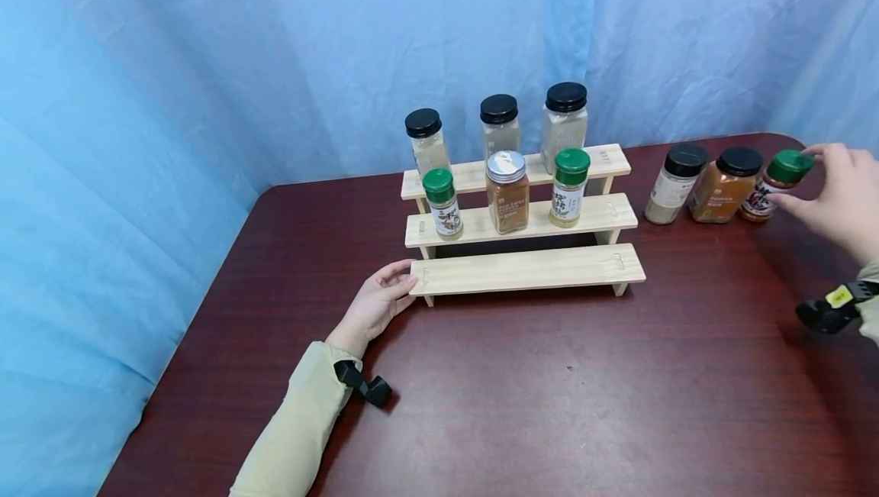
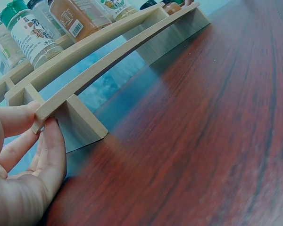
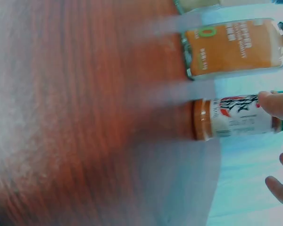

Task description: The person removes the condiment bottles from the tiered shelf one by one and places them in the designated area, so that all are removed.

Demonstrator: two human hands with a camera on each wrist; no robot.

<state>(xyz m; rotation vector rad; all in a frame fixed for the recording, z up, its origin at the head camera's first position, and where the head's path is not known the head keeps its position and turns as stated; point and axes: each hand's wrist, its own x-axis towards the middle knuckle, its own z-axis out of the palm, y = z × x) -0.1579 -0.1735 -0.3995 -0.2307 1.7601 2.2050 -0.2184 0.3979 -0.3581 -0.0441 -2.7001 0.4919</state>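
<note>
My left hand pinches the left end of the lowest step of a three-step wooden spice rack, thumb on top and fingers below in the left wrist view. At the far right, my right hand holds a small green-capped spice jar near its top, the thumb against its label. That jar stands upright on the table; the other fingers spread away from it. Directly left of it stands an orange-brown pepper jar with a black lid, then a pale black-lidded jar.
Three black-lidded jars stand on the top step. The middle step bears two green-capped jars and a silver-lidded brown jar between them. Blue curtains hang behind and left of the dark red table.
</note>
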